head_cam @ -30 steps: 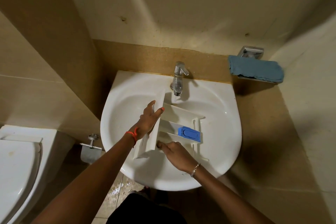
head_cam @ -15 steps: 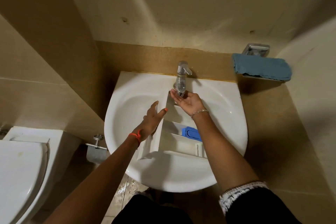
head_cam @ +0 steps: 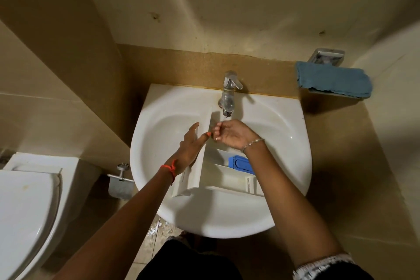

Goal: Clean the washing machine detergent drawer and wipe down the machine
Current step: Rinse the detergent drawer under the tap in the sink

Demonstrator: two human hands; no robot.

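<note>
Plastic, white and smooth, makes up the detergent drawer [head_cam: 219,175], a long rectangular tray split by thin partitions. It lies inside the rounded white ceramic basin [head_cam: 154,143], with its tall flat front panel on the left and its far end under the tap. A ribbed blue insert [head_cam: 241,163] sits in one compartment near the middle.

The left hand [head_cam: 190,146] rests flat against the outer face of the front panel, fingers straight and together, the thumb with its orange nail reaching over the panel's top edge. A knotted orange thread [head_cam: 171,168] circles that wrist. The right hand [head_cam: 231,134] hangs just below the spout of the chrome tap [head_cam: 229,95], palm up and loosely cupped, its fingers half curled round nothing. A fine silver chain bracelet [head_cam: 253,143] lies on its wrist.

To the right, a folded, nubbly blue cloth [head_cam: 334,79] drapes over a shiny metal holder [head_cam: 327,55] on the speckled tan wall. A glossy white toilet lid [head_cam: 22,211] shows at lower left.
</note>
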